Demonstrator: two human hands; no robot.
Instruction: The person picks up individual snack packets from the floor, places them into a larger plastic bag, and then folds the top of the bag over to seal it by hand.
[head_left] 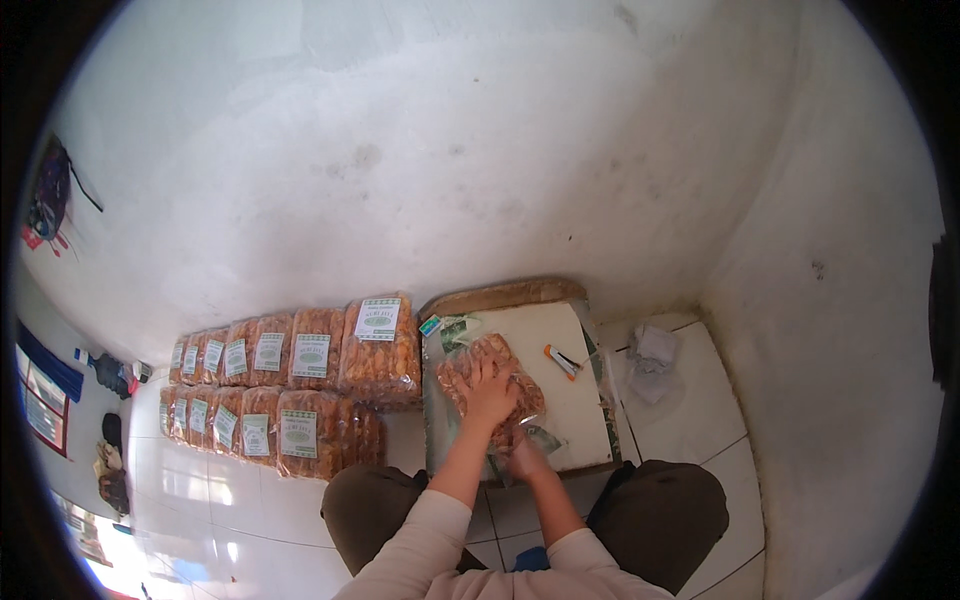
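Note:
A clear bag of brown snack pieces (525,395) lies on a white board (570,420) with worn edges in front of me. My left hand (482,385) rests on top of it, fingers spread. At the bag's lower end is my right hand (523,460), blurred, its fingers too unclear to read. An orange-and-black stapler (562,362) lies on the board right of the bag, and a small blue-green box (431,326) sits at its upper-left corner.
Several labelled snack bags (264,435) stand in two rows on the tiled floor at left. Crumpled pale plastic (652,365) lies right of the board. My bent knees flank my arms. White walls (820,330) rise ahead and right; assorted items lie by the far-left wall.

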